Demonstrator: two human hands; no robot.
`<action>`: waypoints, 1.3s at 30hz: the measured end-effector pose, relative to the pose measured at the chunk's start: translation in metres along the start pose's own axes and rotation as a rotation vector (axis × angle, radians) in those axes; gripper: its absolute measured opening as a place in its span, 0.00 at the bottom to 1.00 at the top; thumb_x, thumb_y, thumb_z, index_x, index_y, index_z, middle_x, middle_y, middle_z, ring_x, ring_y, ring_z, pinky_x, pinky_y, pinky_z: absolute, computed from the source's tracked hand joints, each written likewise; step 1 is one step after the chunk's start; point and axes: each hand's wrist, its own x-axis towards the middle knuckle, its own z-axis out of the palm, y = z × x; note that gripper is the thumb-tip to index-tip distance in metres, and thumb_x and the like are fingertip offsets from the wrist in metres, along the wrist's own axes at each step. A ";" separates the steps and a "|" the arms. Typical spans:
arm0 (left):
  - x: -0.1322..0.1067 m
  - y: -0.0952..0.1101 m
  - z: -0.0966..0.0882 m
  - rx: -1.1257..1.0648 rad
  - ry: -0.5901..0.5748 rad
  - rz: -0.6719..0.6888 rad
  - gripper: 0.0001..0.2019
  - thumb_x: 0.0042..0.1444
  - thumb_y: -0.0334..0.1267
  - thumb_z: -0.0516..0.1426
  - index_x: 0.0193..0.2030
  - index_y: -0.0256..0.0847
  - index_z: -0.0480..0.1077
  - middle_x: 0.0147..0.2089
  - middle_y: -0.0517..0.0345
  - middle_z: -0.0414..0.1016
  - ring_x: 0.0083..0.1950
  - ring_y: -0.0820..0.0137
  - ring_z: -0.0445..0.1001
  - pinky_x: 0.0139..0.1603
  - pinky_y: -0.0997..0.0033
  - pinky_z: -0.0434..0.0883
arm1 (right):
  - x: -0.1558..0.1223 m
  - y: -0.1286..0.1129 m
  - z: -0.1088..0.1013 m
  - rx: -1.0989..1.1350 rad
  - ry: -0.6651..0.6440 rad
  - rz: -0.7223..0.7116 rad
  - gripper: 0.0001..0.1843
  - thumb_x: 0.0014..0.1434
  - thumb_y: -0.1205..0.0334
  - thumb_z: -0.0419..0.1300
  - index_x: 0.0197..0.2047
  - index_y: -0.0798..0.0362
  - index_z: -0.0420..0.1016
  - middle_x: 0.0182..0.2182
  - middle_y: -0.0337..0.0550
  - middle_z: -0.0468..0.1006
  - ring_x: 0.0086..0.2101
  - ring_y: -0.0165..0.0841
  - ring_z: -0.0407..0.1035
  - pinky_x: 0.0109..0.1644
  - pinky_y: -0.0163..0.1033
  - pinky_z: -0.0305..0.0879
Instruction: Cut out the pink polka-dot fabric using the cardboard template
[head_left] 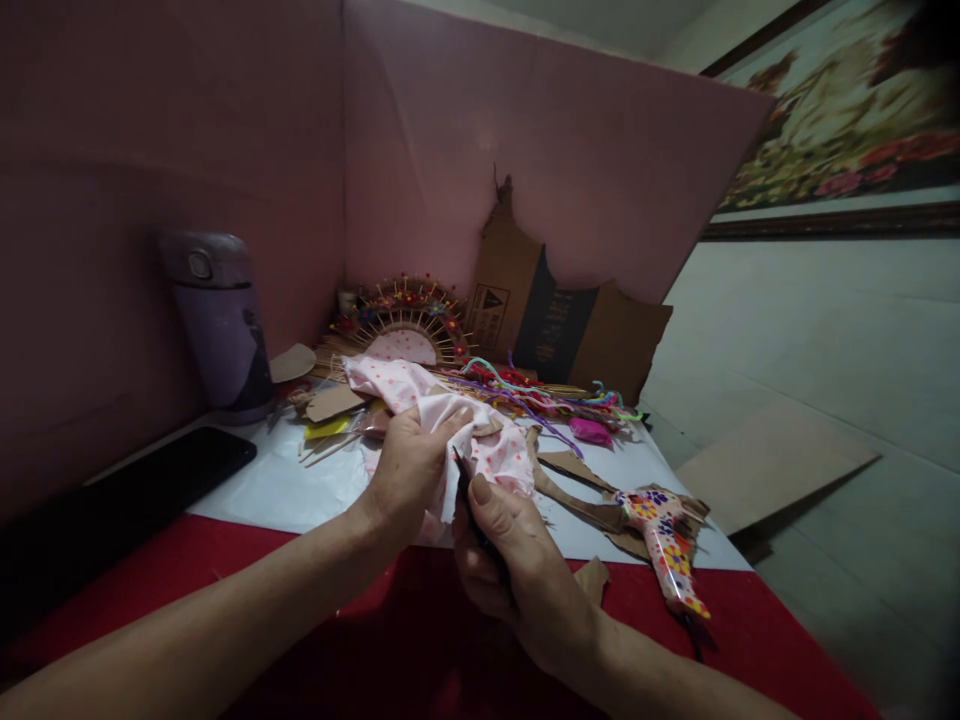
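Observation:
My left hand [409,465] pinches a bunched piece of pink cloth [506,460] with red dots, its pale underside folded up near the thumb. In my right hand [517,570] is a pair of black scissors [484,535]; the fingers wrap round the handles, so they are mostly hidden. The narrow dark tip points up and touches or nearly touches the fold of the cloth beside my left fingers. More of the same cloth spreads behind my left hand. Both hands are above the front edge of the white sheet [300,485].
A purple tumbler [225,330] and a black phone [180,480] are at left. Behind stand a pin-studded fan-shaped piece [405,345] and torn cardboard [517,300]. Coloured cords [525,390] lie across the back. A flowered glue gun [664,545] rests right on cardboard scraps, over red cloth [780,640].

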 end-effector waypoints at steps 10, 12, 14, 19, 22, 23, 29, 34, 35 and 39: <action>-0.002 0.004 -0.001 0.048 -0.006 -0.045 0.11 0.51 0.37 0.59 0.24 0.38 0.62 0.16 0.67 0.61 0.15 0.82 0.57 0.14 0.83 0.55 | 0.000 -0.003 0.001 -0.007 -0.007 0.009 0.23 0.56 0.41 0.54 0.26 0.52 0.57 0.14 0.26 0.52 0.13 0.18 0.39 0.13 0.25 0.36; -0.002 0.004 -0.001 0.049 -0.013 -0.055 0.11 0.51 0.37 0.59 0.24 0.38 0.62 0.16 0.67 0.61 0.15 0.82 0.57 0.14 0.83 0.55 | 0.000 -0.003 0.001 -0.003 -0.013 0.011 0.23 0.56 0.41 0.54 0.26 0.52 0.57 0.14 0.26 0.53 0.13 0.18 0.40 0.13 0.25 0.36; -0.002 0.004 -0.001 0.045 -0.022 -0.058 0.10 0.51 0.36 0.59 0.24 0.38 0.62 0.16 0.66 0.61 0.15 0.82 0.57 0.14 0.83 0.55 | -0.001 -0.002 0.001 -0.006 -0.012 0.006 0.22 0.57 0.41 0.54 0.26 0.52 0.57 0.14 0.26 0.53 0.13 0.18 0.40 0.14 0.26 0.36; -0.002 0.004 -0.001 0.040 -0.011 -0.069 0.10 0.51 0.36 0.59 0.24 0.37 0.62 0.16 0.66 0.61 0.15 0.82 0.57 0.14 0.83 0.55 | -0.001 -0.002 0.001 -0.001 -0.016 0.005 0.21 0.58 0.43 0.53 0.27 0.52 0.57 0.14 0.26 0.53 0.13 0.18 0.40 0.14 0.26 0.35; -0.002 0.003 -0.001 0.041 -0.002 -0.064 0.10 0.50 0.36 0.59 0.24 0.37 0.62 0.17 0.66 0.62 0.15 0.81 0.58 0.14 0.83 0.56 | 0.000 -0.001 0.001 -0.011 -0.011 0.006 0.22 0.57 0.43 0.54 0.26 0.52 0.56 0.15 0.26 0.53 0.13 0.18 0.41 0.14 0.26 0.36; -0.002 0.003 -0.001 0.041 -0.001 -0.060 0.10 0.50 0.36 0.60 0.24 0.37 0.62 0.17 0.65 0.62 0.16 0.81 0.58 0.14 0.83 0.56 | 0.000 -0.001 0.001 -0.015 -0.009 0.005 0.22 0.57 0.43 0.54 0.26 0.52 0.56 0.15 0.26 0.53 0.13 0.18 0.41 0.14 0.26 0.36; -0.001 0.003 0.000 0.033 -0.004 -0.063 0.10 0.49 0.36 0.60 0.24 0.37 0.62 0.17 0.65 0.62 0.16 0.81 0.58 0.15 0.83 0.56 | -0.001 0.000 0.001 -0.035 0.001 -0.006 0.22 0.57 0.43 0.54 0.26 0.52 0.56 0.15 0.27 0.52 0.14 0.19 0.41 0.15 0.26 0.37; -0.001 0.002 -0.001 0.019 -0.023 -0.085 0.10 0.49 0.36 0.60 0.25 0.38 0.62 0.17 0.66 0.62 0.16 0.81 0.58 0.14 0.82 0.55 | -0.002 -0.001 0.003 -0.049 0.009 -0.027 0.21 0.58 0.45 0.54 0.27 0.52 0.56 0.15 0.26 0.53 0.14 0.19 0.42 0.15 0.27 0.38; -0.001 0.001 -0.002 0.018 -0.031 -0.085 0.10 0.49 0.36 0.60 0.25 0.38 0.62 0.16 0.66 0.61 0.15 0.81 0.57 0.14 0.82 0.55 | -0.002 -0.001 0.003 -0.055 0.011 -0.030 0.21 0.58 0.44 0.54 0.27 0.52 0.56 0.15 0.26 0.53 0.14 0.19 0.42 0.16 0.27 0.38; 0.001 -0.001 -0.004 0.029 -0.048 -0.085 0.10 0.48 0.37 0.60 0.25 0.37 0.63 0.16 0.66 0.62 0.16 0.81 0.57 0.15 0.83 0.55 | -0.002 -0.001 0.004 -0.078 0.005 -0.034 0.21 0.59 0.44 0.53 0.26 0.52 0.57 0.15 0.27 0.54 0.14 0.19 0.42 0.15 0.27 0.38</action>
